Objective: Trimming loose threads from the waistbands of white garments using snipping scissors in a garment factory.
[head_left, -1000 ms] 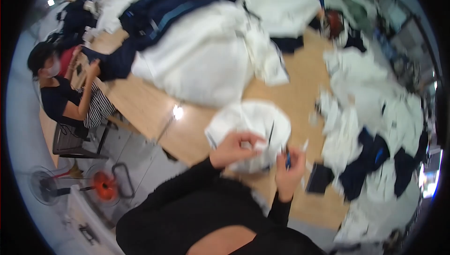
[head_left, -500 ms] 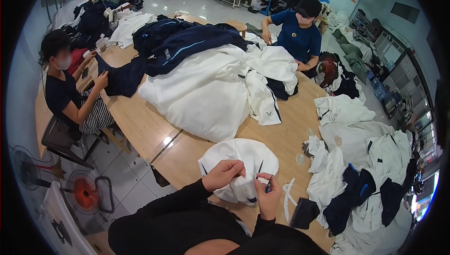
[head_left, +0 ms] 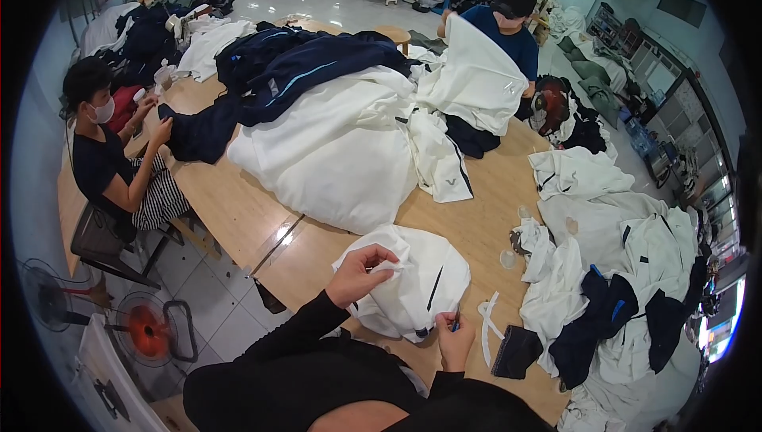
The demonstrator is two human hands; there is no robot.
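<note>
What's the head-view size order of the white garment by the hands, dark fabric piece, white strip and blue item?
Largest to smallest:
White garment
Dark fabric piece
White strip
Blue item, partly hidden by the right hand

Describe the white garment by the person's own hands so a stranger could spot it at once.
On the wooden table, look at the near edge, by the left hand and right hand. The white garment there is a rounded bundle with a slanting dark line, far smaller than the white heap beyond it.
</note>
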